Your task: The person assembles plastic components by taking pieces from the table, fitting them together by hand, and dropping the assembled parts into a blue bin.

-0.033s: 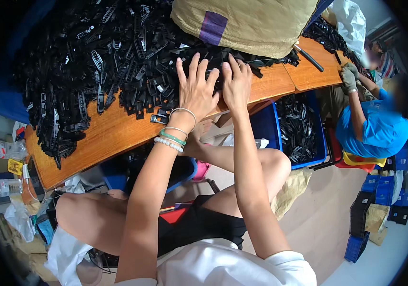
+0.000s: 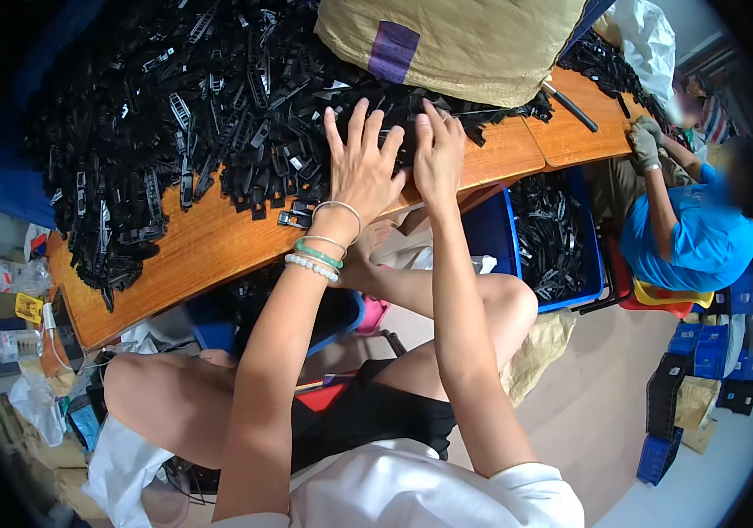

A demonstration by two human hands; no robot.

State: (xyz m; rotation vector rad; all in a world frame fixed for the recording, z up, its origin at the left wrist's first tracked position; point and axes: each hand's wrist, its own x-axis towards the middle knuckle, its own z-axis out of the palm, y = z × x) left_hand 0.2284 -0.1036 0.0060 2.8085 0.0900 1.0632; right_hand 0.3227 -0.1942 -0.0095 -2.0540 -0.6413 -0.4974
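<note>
My left hand (image 2: 364,163) lies palm down with fingers spread at the near edge of a large heap of black plastic parts (image 2: 191,106). It wears bracelets at the wrist. Beside it, my right hand (image 2: 439,163) stretches its fingers forward onto the heap's edge, below a tan woven sack (image 2: 455,48). The right fingers lie close together, with the thumb side toward the left hand. Several dark parts lie between and beyond the fingertips. I see no part held in either hand, though the undersides of the fingers are hidden.
The wooden table (image 2: 191,255) has a long dark tool (image 2: 573,110) on its right. Below stands a blue crate (image 2: 592,255) of black parts. A person in a blue shirt (image 2: 689,233) and gloves sits at right. Stacked bins (image 2: 658,458) stand on the floor.
My right hand has shifted very slightly to the right. My left hand stays in practically the same place.
</note>
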